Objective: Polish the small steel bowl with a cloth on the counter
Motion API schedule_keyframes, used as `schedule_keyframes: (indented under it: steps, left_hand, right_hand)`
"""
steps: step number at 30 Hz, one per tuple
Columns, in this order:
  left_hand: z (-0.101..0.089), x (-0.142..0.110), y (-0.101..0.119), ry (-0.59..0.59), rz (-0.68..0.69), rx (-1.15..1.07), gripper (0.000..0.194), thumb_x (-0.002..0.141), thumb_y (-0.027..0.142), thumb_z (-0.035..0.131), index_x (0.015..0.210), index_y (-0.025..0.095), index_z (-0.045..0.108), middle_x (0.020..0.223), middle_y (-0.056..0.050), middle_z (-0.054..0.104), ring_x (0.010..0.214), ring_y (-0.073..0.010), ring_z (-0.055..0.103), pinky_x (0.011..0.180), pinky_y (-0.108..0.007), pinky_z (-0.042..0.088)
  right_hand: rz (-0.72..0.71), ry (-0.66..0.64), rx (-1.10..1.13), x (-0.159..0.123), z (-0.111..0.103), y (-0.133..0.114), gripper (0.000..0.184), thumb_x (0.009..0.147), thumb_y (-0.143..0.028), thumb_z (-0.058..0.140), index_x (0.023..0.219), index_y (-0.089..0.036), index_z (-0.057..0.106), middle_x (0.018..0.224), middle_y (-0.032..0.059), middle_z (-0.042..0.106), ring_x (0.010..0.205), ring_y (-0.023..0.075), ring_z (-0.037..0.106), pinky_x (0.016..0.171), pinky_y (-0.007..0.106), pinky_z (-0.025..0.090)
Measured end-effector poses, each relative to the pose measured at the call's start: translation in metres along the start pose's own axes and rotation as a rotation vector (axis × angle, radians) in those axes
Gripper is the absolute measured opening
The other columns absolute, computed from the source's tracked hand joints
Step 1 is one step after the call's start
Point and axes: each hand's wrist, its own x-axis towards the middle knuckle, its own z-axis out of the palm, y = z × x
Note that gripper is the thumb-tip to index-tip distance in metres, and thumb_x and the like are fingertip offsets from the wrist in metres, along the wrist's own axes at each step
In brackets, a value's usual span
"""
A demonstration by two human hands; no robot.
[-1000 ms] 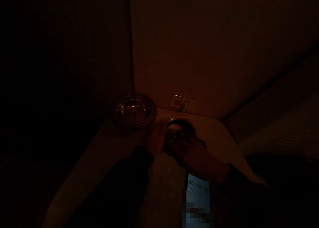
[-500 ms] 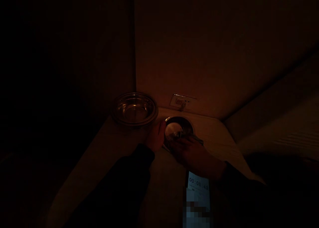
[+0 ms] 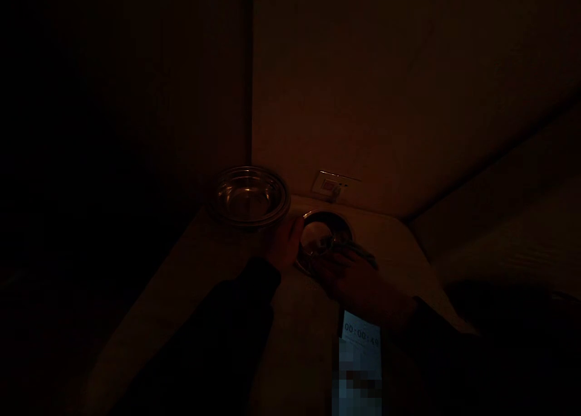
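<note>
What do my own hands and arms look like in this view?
Both the left hand and the right hand are bare, with no gloves showing. Dark, plain-looking long sleeves cover the arms to about the wrists. It is too dark to make out the fabric, any markings or the exact sleeve colour.

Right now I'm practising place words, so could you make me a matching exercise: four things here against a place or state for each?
1. Left hand
2. Phone
3. Wall socket
4. Right hand

A. on the wall
B. over the cloth
C. screen lit
D. at the left side of the small metal bowl

Pairs: 1-D, 2-C, 3-A, 4-B
</note>
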Motion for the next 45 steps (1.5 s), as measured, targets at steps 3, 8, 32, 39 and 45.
schedule_keyframes:
  steps: [3, 8, 32, 39, 45]
  left_hand:
    - [0.000, 0.000, 0.003, 0.038, -0.023, 0.016, 0.038, 0.091, 0.036, 0.033, 0.090, 0.015, 0.065, 0.091, -0.007, 0.070, 0.089, -0.0197, 0.063, 0.087, -0.033, 0.047]
    - [-0.002, 0.000, 0.005, 0.138, -0.004, 0.050, 0.035, 0.090, 0.034, 0.034, 0.086, 0.016, 0.064, 0.089, -0.007, 0.069, 0.093, -0.0213, 0.062, 0.093, -0.036, 0.044]
    - [-0.006, -0.005, 0.001, -0.008, -0.139, -0.200, 0.042, 0.088, 0.044, 0.036, 0.107, 0.016, 0.061, 0.116, -0.008, 0.065, 0.111, -0.0210, 0.057, 0.099, -0.034, 0.041]
    - [-0.004, -0.009, 0.000, -0.145, -0.091, -0.181, 0.046, 0.090, 0.045, 0.034, 0.119, 0.019, 0.058, 0.126, -0.005, 0.061, 0.120, -0.0195, 0.052, 0.105, -0.033, 0.036]
    - [-0.004, -0.007, -0.001, -0.052, 0.004, -0.083, 0.043, 0.092, 0.037, 0.031, 0.108, 0.015, 0.064, 0.110, -0.007, 0.069, 0.108, -0.0197, 0.060, 0.099, -0.033, 0.042]
  right_hand:
    - [0.016, 0.034, 0.029, 0.007, 0.000, -0.005, 0.039, 0.087, -0.012, 0.051, 0.126, -0.010, 0.048, 0.116, 0.0154, 0.062, 0.108, 0.0259, 0.056, 0.091, 0.042, 0.043]
    - [0.119, 0.108, 0.138, 0.033, 0.001, -0.025, 0.033, 0.094, -0.022, 0.044, 0.124, -0.011, 0.049, 0.117, 0.0145, 0.061, 0.111, 0.0249, 0.054, 0.093, 0.039, 0.043]
    - [0.088, 0.035, 0.126, 0.014, 0.003, -0.013, 0.036, 0.093, -0.021, 0.047, 0.127, -0.009, 0.048, 0.116, 0.0140, 0.062, 0.109, 0.0254, 0.054, 0.094, 0.039, 0.044]
    - [0.184, 0.133, 0.170, 0.017, 0.011, -0.015, 0.033, 0.093, -0.026, 0.045, 0.123, -0.012, 0.049, 0.113, 0.0153, 0.062, 0.105, 0.0243, 0.057, 0.088, 0.038, 0.047]
    - [0.042, 0.094, 0.155, 0.006, 0.003, -0.009, 0.036, 0.091, -0.022, 0.048, 0.126, -0.012, 0.049, 0.120, 0.0143, 0.060, 0.110, 0.0246, 0.054, 0.095, 0.041, 0.041]
